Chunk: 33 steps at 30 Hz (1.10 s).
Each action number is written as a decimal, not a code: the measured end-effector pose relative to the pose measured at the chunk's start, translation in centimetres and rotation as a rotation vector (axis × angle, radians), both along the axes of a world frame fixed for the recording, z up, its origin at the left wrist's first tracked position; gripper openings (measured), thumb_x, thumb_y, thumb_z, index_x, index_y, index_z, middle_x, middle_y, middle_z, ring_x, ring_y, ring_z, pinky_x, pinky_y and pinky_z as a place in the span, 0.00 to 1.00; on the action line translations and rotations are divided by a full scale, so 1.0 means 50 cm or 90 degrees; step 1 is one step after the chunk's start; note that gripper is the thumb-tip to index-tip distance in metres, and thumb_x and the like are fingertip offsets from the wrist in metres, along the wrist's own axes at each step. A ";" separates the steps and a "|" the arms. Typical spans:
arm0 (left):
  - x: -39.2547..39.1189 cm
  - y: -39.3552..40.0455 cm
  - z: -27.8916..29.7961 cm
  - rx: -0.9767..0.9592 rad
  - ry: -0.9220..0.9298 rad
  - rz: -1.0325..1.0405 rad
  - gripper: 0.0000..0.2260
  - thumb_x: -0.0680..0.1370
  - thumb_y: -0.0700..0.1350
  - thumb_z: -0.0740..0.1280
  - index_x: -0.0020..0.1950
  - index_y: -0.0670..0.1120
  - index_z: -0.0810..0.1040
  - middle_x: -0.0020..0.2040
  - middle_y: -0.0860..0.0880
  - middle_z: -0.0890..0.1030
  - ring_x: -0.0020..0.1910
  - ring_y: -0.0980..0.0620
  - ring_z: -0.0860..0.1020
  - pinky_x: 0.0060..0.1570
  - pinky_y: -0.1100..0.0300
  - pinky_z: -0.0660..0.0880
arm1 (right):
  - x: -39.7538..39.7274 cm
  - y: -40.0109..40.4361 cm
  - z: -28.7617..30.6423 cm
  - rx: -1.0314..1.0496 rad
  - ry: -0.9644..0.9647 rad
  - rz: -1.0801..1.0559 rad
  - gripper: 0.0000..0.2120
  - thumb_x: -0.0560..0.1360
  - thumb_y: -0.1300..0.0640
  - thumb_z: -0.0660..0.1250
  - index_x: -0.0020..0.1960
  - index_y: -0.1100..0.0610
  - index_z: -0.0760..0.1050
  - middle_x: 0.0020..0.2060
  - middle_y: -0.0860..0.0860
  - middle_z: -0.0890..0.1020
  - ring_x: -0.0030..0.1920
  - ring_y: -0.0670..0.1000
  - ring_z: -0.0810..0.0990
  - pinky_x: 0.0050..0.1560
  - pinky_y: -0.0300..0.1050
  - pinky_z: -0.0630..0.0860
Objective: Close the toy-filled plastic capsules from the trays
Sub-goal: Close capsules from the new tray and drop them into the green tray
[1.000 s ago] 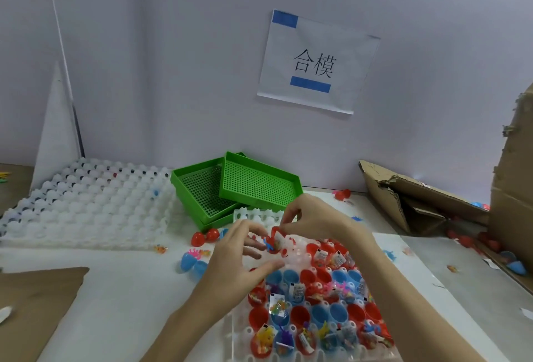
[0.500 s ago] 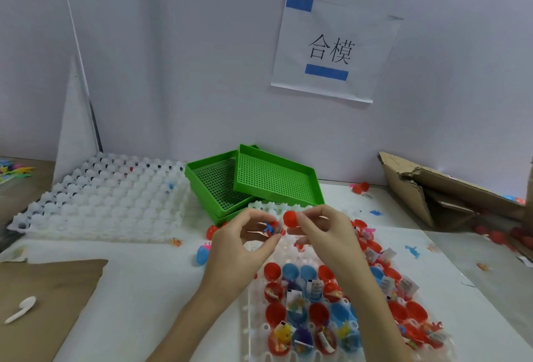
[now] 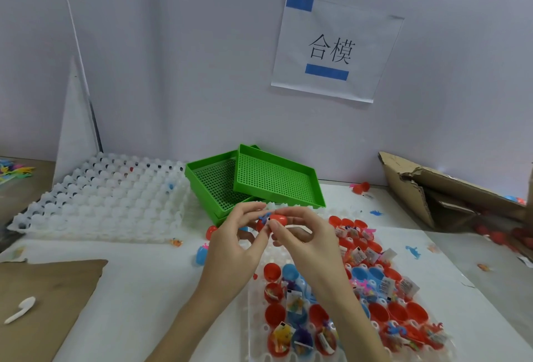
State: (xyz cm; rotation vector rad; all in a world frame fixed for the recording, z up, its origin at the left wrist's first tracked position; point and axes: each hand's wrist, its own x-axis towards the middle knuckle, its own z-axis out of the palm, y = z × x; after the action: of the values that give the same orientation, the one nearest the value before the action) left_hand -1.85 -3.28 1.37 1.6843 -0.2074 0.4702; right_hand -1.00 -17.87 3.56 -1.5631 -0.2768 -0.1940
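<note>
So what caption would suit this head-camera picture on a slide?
Both hands, left and right, hold a red capsule together above a tray of open toy-filled capsules.

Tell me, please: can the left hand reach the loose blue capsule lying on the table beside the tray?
Probably not yet. The blue capsule lies uncovered beside the left hand, but both hands are pinching the red capsule, with the right hand opposite.

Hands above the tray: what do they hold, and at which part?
Both hold one red capsule: the right hand pinches its upper half, the left hand its lower half, a blue toy poking out between.
</note>
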 end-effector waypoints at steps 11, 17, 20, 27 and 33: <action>-0.002 0.000 0.005 -0.008 -0.033 0.007 0.09 0.79 0.35 0.73 0.54 0.49 0.85 0.49 0.55 0.87 0.52 0.52 0.85 0.53 0.54 0.82 | 0.004 0.002 -0.011 0.095 0.029 -0.016 0.05 0.79 0.56 0.71 0.52 0.54 0.85 0.46 0.53 0.88 0.46 0.54 0.87 0.45 0.40 0.83; 0.002 0.005 0.008 -0.087 0.007 -0.011 0.06 0.78 0.38 0.74 0.52 0.47 0.87 0.49 0.50 0.88 0.51 0.50 0.86 0.52 0.55 0.83 | 0.007 0.003 -0.012 0.084 0.022 0.012 0.07 0.78 0.54 0.73 0.55 0.55 0.84 0.48 0.52 0.87 0.48 0.53 0.87 0.46 0.42 0.83; -0.001 0.008 0.013 -0.162 0.033 -0.033 0.05 0.75 0.40 0.76 0.51 0.46 0.88 0.45 0.48 0.88 0.45 0.53 0.86 0.45 0.64 0.81 | 0.005 0.009 -0.016 0.064 -0.004 0.031 0.07 0.78 0.56 0.73 0.55 0.56 0.83 0.49 0.52 0.87 0.49 0.54 0.87 0.46 0.43 0.83; -0.004 0.011 0.012 -0.227 0.068 -0.057 0.09 0.71 0.44 0.79 0.50 0.47 0.89 0.46 0.47 0.89 0.48 0.51 0.87 0.48 0.65 0.81 | 0.005 0.018 -0.026 -0.035 -0.080 -0.034 0.05 0.79 0.59 0.72 0.55 0.53 0.83 0.49 0.46 0.85 0.49 0.50 0.86 0.44 0.44 0.83; -0.005 0.007 0.013 -0.192 0.048 -0.020 0.09 0.71 0.47 0.80 0.48 0.52 0.86 0.46 0.49 0.88 0.49 0.51 0.87 0.50 0.62 0.82 | 0.006 0.018 -0.028 -0.018 -0.084 -0.050 0.05 0.79 0.59 0.72 0.54 0.52 0.83 0.48 0.46 0.86 0.49 0.50 0.86 0.45 0.43 0.84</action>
State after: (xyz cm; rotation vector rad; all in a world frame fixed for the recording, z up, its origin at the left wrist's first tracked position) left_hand -2.12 -2.93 2.01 1.3984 -0.1013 0.3920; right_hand -0.73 -16.99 2.15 -1.5935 -0.3223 -0.3573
